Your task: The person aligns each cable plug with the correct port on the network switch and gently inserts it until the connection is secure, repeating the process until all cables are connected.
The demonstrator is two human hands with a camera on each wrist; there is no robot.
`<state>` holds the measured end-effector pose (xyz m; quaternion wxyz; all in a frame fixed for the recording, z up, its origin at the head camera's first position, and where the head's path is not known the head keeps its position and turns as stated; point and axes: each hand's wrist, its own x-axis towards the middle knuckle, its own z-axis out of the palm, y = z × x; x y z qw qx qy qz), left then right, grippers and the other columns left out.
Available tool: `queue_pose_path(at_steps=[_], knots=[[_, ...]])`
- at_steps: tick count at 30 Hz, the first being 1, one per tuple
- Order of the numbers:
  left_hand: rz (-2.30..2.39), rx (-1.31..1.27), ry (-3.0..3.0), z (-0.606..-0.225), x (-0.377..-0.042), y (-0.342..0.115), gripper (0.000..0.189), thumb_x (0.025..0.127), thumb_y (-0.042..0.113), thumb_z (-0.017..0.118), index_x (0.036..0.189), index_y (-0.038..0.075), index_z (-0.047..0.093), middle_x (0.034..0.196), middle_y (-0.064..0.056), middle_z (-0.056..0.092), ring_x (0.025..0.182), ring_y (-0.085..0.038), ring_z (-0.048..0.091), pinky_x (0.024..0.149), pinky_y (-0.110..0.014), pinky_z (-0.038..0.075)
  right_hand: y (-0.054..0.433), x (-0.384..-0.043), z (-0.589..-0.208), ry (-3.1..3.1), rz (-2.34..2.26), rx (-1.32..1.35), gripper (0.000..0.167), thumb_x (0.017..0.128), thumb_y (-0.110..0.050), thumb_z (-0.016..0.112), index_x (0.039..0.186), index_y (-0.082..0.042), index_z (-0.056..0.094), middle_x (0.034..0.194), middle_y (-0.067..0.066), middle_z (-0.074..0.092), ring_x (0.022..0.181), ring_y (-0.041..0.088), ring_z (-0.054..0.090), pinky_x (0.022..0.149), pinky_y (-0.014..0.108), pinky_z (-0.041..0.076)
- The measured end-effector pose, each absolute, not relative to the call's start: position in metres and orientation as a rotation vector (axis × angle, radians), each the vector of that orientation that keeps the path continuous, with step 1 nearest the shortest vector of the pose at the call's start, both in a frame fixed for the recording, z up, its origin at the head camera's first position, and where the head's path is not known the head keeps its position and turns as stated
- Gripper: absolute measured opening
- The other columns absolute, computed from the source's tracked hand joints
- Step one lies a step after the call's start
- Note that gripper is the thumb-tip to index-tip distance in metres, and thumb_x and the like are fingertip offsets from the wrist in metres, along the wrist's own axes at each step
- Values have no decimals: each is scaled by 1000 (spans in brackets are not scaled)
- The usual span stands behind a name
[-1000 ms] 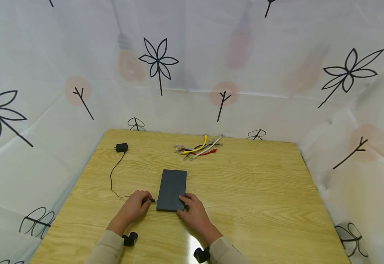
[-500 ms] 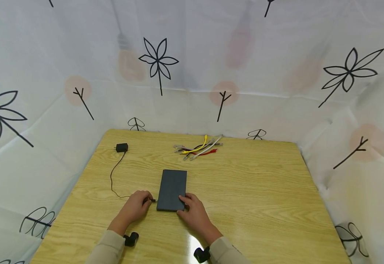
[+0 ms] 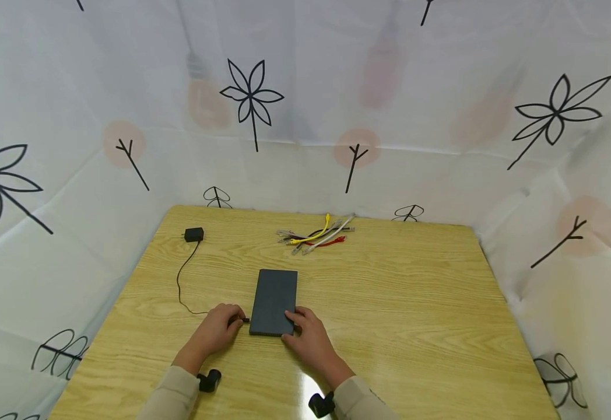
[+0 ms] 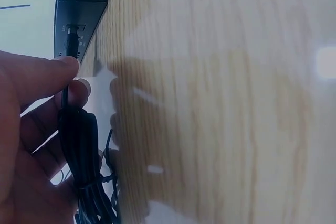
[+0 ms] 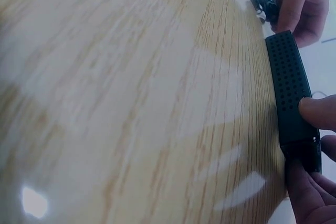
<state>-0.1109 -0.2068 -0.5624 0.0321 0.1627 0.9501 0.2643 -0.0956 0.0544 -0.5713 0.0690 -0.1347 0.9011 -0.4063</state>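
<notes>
A flat dark box with rows of vent holes, looking like a network switch [image 3: 274,303], lies on the wooden table. My left hand [image 3: 220,328] pinches a black power plug [image 4: 72,44] between thumb and fingers at the box's left side. The plug's tip is right at a small socket in that side. Below the pinch, a tied bundle of black cord [image 4: 84,150] lies against my fingers. My right hand [image 3: 311,343] holds the box at its near right corner, thumb on the near side and fingers along the right edge and top.
The cord runs back to a black power adapter [image 3: 194,234] at the far left of the table [image 3: 400,303]. Several short network cables [image 3: 316,236] in yellow, red, white and black lie heaped near the back edge. Patterned white cloth [image 3: 305,116] surrounds the table.
My left hand has shifted slightly right with the plug, closer to the box, and the cord has drifted right with it. My right hand and the box stay in place.
</notes>
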Motion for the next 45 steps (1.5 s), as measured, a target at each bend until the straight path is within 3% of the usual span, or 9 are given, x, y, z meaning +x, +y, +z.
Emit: queue_pose_path(at_steps=[10, 19, 36, 45], knots=[[800, 505, 2927, -566, -114, -206, 12, 92, 10, 63, 97, 18, 71, 93, 6, 67, 89, -16, 59, 79, -38, 50, 54, -96, -572, 2712, -1226, -403, 53, 86, -28, 73, 135, -12, 60, 140, 16, 50, 127, 36, 52, 99, 49, 48], [774, 541, 2932, -567, -116, -205, 10, 93, 10, 63, 96, 15, 71, 91, 4, 66, 87, -16, 59, 78, -37, 51, 54, -97, -574, 2657, -1289, -396, 54, 86, -23, 74, 135, -9, 58, 141, 18, 48, 127, 35, 52, 92, 39, 54], [775, 573, 3041, -570, -115, -198, 7, 91, 12, 66, 91, 15, 73, 85, 2, 66, 83, -14, 58, 77, -35, 51, 56, -99, -575, 2681, -1258, -387, 54, 86, -26, 73, 136, -11, 59, 141, 18, 49, 127, 37, 51, 96, 46, 51], [813, 528, 2915, -566, -120, -199, 11, 92, 8, 63, 94, 12, 72, 91, 1, 67, 87, -17, 59, 79, -38, 52, 56, -101, -578, 2609, -1342, -377, 54, 86, -22, 73, 136, -7, 57, 142, 20, 46, 126, 36, 53, 89, 36, 56]])
